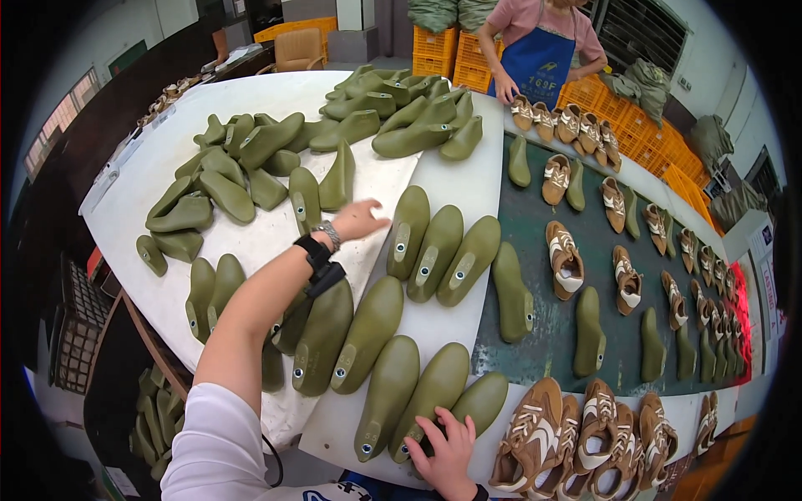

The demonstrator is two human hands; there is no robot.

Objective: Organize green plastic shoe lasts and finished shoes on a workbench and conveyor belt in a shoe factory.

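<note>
— Where are your hands?

— My left hand is stretched out over the white worktop, fingers spread and loose, gripping nothing. It hovers just beside the nearest olive-green shoe last, which lies first in a row of three. My wrist carries a bracelet and a black strap.

— And the right?

— My right hand is low at the near edge, fingers curled down onto the heel ends of two green lasts lying side by side. It presses on them; I cannot tell whether it truly grips one.

— What lies around them?

— More lasts in rows between my hands, and a loose heap of lasts farther out to the left. Another heap sits at the far end of the worktop. To my right, tan and white sneakers are packed just beside my right hand.

— Beyond that?

— A dark green belt carries single lasts and sneakers, spaced apart. At its far end a person in a blue apron touches a row of sneakers, with orange crates behind.
</note>
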